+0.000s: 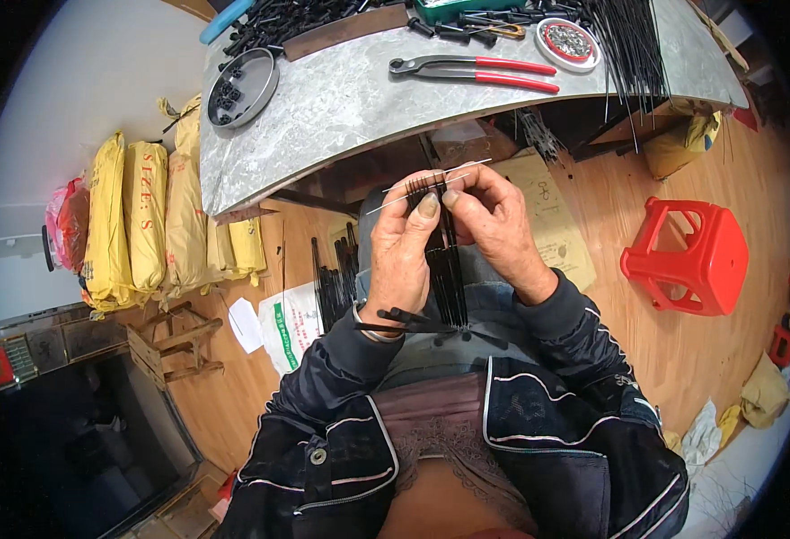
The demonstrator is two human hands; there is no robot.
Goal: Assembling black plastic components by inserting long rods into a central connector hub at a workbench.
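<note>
Above my lap, my left hand [402, 247] is closed, its thumb pressed on the ends of a row of thin black rods [449, 283], which look like umbrella ribs. The rods hang down in a bundle between my hands toward my lap, with thicker black ends [413, 321] fanning out near my left wrist. Thin pale wires [467, 166] cross at the fingertips of both hands. My right hand [501, 225] is closed in a pinch beside the row, thumb against fingers at the wire; its exact grip is partly hidden.
A grey table [341, 117] ahead holds red-handled pincers [476, 72], a round tray [244, 88] of black parts, a white dish [567, 45] of small metal pieces and black rods [626, 54] overhanging its edge. Yellow sacks [148, 216] stand left, a red stool [691, 256] right.
</note>
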